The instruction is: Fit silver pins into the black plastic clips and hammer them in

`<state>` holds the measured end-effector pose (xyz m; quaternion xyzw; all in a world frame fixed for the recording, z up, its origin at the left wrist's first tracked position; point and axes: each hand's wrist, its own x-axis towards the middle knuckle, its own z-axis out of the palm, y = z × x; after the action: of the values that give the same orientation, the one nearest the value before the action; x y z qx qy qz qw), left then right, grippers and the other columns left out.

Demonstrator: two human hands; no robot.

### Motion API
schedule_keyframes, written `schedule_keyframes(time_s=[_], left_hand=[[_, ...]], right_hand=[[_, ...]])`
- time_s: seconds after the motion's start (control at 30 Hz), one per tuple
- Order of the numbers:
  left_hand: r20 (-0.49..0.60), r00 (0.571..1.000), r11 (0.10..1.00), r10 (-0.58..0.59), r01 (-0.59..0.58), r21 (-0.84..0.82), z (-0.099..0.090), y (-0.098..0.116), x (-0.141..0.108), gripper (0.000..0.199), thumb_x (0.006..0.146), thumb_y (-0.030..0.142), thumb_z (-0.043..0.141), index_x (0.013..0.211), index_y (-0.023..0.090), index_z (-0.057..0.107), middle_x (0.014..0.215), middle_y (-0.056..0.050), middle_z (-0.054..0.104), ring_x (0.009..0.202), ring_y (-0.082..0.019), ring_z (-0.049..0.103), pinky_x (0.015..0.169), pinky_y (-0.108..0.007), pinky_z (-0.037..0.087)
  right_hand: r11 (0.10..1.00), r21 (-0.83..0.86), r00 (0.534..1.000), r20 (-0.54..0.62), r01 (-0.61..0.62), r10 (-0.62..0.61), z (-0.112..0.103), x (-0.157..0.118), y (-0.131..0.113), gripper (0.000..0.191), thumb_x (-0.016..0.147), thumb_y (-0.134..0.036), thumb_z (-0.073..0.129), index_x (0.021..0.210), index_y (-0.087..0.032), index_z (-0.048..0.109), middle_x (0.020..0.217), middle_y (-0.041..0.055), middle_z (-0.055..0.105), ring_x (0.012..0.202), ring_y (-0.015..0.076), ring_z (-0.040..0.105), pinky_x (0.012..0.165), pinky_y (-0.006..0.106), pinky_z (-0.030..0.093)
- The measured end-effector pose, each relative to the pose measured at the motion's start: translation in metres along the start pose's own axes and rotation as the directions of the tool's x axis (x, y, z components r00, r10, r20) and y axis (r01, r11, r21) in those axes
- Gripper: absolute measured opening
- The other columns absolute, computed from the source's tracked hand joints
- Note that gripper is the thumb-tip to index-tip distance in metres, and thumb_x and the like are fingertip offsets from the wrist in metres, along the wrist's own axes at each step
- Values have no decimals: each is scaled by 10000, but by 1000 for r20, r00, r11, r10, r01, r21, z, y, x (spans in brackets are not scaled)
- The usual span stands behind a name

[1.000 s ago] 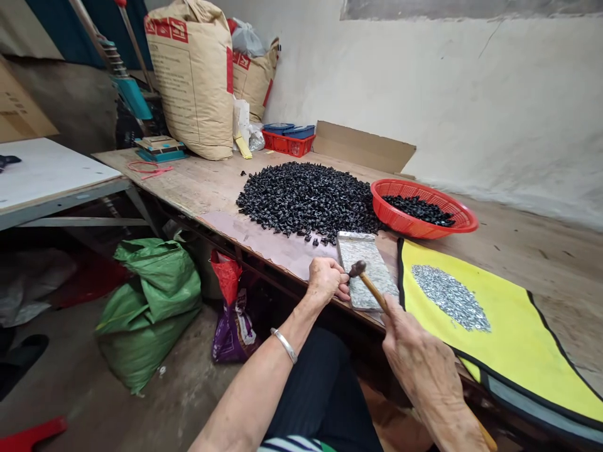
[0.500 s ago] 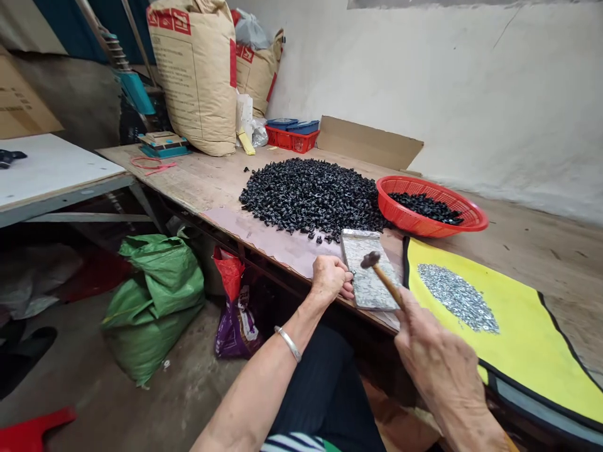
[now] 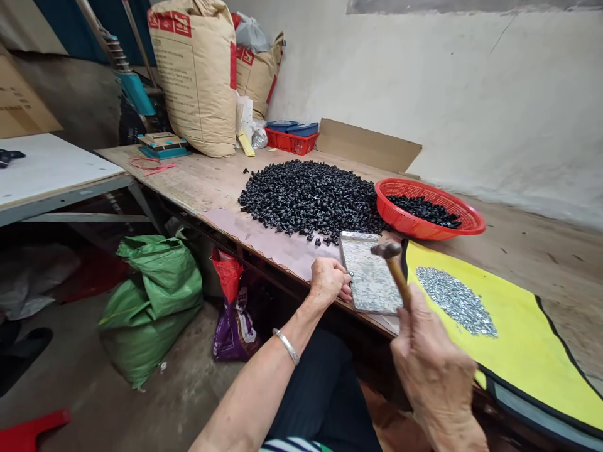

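Observation:
My right hand is wrapped round the wooden handle of a hammer. The hammer's dark metal head is raised over the right side of a speckled stone slab. At the slab's left edge my left hand is closed in a pinch on a small dark part, mostly hidden by the fingers. Beyond the slab lies a big heap of small black parts. To the right, a pile of small shiny metal pieces rests on a yellow cloth with black edging.
A red plastic basket holding more black parts stands right of the heap. Large paper sacks and a red crate with blue trays are at the back. Below the table edge are a green sack and a purple bag.
The hammer has moved up and slightly right, away from the slab, as my right hand tilts back. My left hand stays at the slab's left edge.

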<state>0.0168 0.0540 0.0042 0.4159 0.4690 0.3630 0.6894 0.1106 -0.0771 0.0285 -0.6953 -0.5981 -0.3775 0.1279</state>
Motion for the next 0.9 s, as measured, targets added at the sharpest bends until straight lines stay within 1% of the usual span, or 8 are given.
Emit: schedule_keyframes(time_s=[0.13, 0.3, 0.43, 0.57, 0.67, 0.73, 0.83, 0.9], left_hand=[[-4, 1000, 1000, -4, 4, 7, 0, 0, 1, 167, 638, 17, 518, 541, 144, 467, 288, 25, 472, 251, -134, 481, 330, -240, 464], [-14, 1000, 1000, -10, 10, 17, 0, 1, 0, 172, 642, 17, 527, 542, 145, 470, 294, 25, 475, 253, -140, 481, 348, -268, 478], [-29, 1000, 1000, -9, 9, 24, 0, 2, 0, 174, 642, 14, 531, 544, 145, 472, 300, 26, 475, 261, -137, 484, 368, -281, 491], [-23, 1000, 1000, -9, 9, 18, 0, 1, 0, 169, 643, 16, 530, 547, 143, 474, 301, 24, 478, 263, -135, 484, 369, -278, 491], [-30, 1000, 1000, -8, 8, 10, 0, 0, 2, 180, 633, 8, 531, 534, 145, 468, 289, 25, 467, 257, -134, 479, 362, -270, 485], [-27, 1000, 1000, -3, 3, -2, 1, 1, 3, 179, 633, 18, 545, 530, 144, 470, 289, 22, 468, 257, -133, 477, 360, -266, 482], [-15, 1000, 999, 27, -28, -41, -1, 4, -1, 170, 633, 51, 575, 530, 143, 476, 307, 19, 478, 271, -127, 481, 358, -261, 480], [-5, 998, 995, 64, -64, -81, -6, 5, -9, 154, 631, 72, 585, 539, 142, 482, 337, 20, 495, 289, -115, 482, 363, -257, 483]], right_hand=[[995, -25, 982, 167, 97, -92, 4, -2, -2, 424, 762, -77, 440, 1157, -105, 589, 578, 16, 583, 386, 124, 481, 408, 260, 261], [1000, -16, 1000, 28, 4, -4, 6, -4, -3, 473, 803, -89, 449, 1275, -92, 487, 637, 22, 601, 473, 129, 533, 448, 254, 305], [997, -20, 985, 156, 71, -67, 10, -5, -8, 422, 772, -102, 460, 1179, -125, 571, 608, 11, 585, 397, 116, 479, 407, 258, 259], [999, -38, 997, 75, 28, -25, 12, -8, -10, 444, 786, -99, 451, 1219, -96, 546, 605, 14, 572, 441, 119, 501, 414, 253, 277], [998, -2, 987, 152, 58, -57, 16, -10, -7, 430, 782, -93, 441, 1191, -110, 574, 610, 21, 588, 403, 121, 480, 392, 266, 248], [993, 117, 980, 196, 3, -26, 20, -7, -2, 411, 802, -127, 433, 1186, -152, 579, 691, 38, 640, 436, 127, 517, 408, 259, 282], [916, 350, 957, 271, -197, 102, 27, 4, 12, 341, 842, -226, 410, 1126, -159, 587, 810, 66, 680, 594, 156, 604, 499, 248, 393], [874, 397, 928, 346, -280, 140, 33, 12, 21, 306, 848, -271, 390, 1014, -142, 612, 743, 63, 666, 608, 168, 604, 515, 257, 413]])
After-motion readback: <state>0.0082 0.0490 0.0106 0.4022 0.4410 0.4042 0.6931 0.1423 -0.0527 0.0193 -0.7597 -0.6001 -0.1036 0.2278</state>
